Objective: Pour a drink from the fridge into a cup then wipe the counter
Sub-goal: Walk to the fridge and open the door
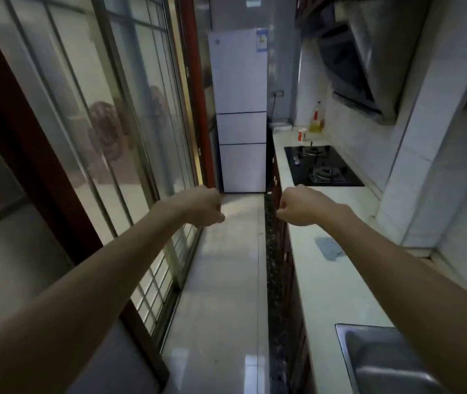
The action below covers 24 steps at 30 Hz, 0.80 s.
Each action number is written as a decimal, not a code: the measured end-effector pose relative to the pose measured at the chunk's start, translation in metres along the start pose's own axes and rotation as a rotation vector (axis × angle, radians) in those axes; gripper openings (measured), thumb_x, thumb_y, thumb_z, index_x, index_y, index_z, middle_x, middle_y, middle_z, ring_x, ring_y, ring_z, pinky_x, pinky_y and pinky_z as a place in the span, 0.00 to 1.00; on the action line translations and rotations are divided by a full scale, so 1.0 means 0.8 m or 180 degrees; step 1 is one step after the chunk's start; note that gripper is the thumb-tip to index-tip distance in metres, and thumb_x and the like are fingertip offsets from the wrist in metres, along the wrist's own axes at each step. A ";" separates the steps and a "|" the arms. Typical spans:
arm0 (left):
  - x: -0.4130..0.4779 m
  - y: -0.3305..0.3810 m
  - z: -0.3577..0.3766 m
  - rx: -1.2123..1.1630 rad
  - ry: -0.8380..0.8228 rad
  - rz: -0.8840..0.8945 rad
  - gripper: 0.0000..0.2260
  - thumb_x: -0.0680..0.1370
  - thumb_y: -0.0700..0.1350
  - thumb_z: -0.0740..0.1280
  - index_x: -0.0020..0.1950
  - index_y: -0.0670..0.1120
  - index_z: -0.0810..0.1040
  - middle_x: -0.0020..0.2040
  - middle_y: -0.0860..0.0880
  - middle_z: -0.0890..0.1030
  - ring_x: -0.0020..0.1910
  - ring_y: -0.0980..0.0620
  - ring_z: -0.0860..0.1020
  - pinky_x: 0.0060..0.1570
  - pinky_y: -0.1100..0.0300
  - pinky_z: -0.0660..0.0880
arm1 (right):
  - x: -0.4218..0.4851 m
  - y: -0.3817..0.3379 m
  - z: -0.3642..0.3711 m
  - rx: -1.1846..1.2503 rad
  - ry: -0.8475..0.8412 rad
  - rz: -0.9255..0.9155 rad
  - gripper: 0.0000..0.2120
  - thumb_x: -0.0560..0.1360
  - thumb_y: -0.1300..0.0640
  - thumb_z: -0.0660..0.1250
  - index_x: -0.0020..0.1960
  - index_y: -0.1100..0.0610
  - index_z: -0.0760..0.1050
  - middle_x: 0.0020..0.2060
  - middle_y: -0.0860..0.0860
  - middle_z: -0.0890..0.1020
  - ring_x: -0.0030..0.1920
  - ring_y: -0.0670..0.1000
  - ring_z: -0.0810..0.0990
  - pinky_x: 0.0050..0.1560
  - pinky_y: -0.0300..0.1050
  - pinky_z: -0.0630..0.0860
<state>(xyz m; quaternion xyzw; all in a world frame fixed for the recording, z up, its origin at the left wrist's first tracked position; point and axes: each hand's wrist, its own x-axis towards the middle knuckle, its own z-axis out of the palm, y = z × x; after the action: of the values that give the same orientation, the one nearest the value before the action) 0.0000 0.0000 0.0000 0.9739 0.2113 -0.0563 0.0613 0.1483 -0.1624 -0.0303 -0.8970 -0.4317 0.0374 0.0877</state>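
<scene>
A tall white fridge [239,109] stands closed at the far end of a narrow kitchen. A small red-and-white cup [302,134] sits on the pale counter [329,280] near the fridge. A grey-blue cloth [329,248] lies flat on the counter, closer to me. My left hand [205,205] and my right hand [297,205] are stretched forward at mid-height, both curled into loose fists with nothing in them. The left hand hangs over the floor, the right over the counter's front edge, just beyond the cloth.
A black gas hob [320,166] is set into the counter, with a range hood [354,69] above. An oil bottle [316,118] stands behind the cup. A steel sink [380,362] lies at the near right. Glass sliding doors [84,123] line the left of the tiled floor [226,280].
</scene>
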 end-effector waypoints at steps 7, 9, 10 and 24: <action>0.039 -0.005 0.007 0.0015 -0.0102 0.0068 0.13 0.81 0.50 0.64 0.58 0.42 0.79 0.51 0.44 0.82 0.50 0.48 0.80 0.46 0.59 0.76 | 0.027 -0.004 0.009 -0.0009 -0.0229 0.0058 0.13 0.75 0.57 0.61 0.33 0.58 0.65 0.32 0.53 0.71 0.31 0.52 0.68 0.31 0.42 0.64; 0.056 -0.011 0.006 -0.0002 -0.0140 0.0108 0.13 0.82 0.49 0.64 0.57 0.41 0.80 0.50 0.44 0.82 0.47 0.49 0.81 0.41 0.61 0.74 | 0.042 -0.006 0.005 -0.0013 -0.0214 0.0054 0.14 0.76 0.56 0.61 0.33 0.58 0.66 0.32 0.53 0.70 0.32 0.53 0.68 0.33 0.44 0.65; 0.067 -0.015 0.006 -0.0019 -0.0142 0.0130 0.13 0.82 0.49 0.64 0.57 0.41 0.80 0.49 0.44 0.83 0.46 0.49 0.81 0.39 0.62 0.74 | 0.050 -0.008 0.004 -0.0004 -0.0231 0.0047 0.14 0.75 0.57 0.61 0.32 0.58 0.65 0.31 0.53 0.69 0.31 0.53 0.67 0.33 0.44 0.64; 0.182 -0.117 -0.030 -0.0054 -0.0022 0.0336 0.12 0.82 0.49 0.64 0.54 0.41 0.80 0.40 0.48 0.79 0.39 0.53 0.78 0.35 0.64 0.71 | 0.176 -0.060 -0.008 0.0118 -0.0137 0.0140 0.11 0.75 0.57 0.61 0.38 0.63 0.74 0.34 0.55 0.72 0.33 0.53 0.68 0.34 0.45 0.64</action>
<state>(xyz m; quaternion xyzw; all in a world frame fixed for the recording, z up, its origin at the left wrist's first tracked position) 0.0949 0.1470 -0.0050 0.9829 0.1599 -0.0545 0.0731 0.2002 -0.0238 -0.0134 -0.9035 -0.4129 0.0666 0.0941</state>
